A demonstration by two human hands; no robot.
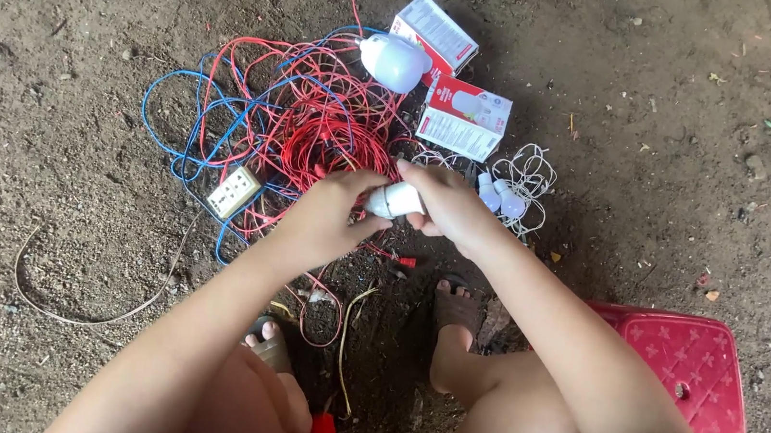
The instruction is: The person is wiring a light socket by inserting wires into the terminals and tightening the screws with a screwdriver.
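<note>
Fingers of both hands pinching small white bulb (394, 199) — left hand (333, 212), right hand (450, 205); red-blue wire tangle (290, 119) beneath.

White bulb (394, 200) half-hidden by hands (386, 209)

Left hand (333, 211), right hand (449, 206) together, fingers curled
</note>
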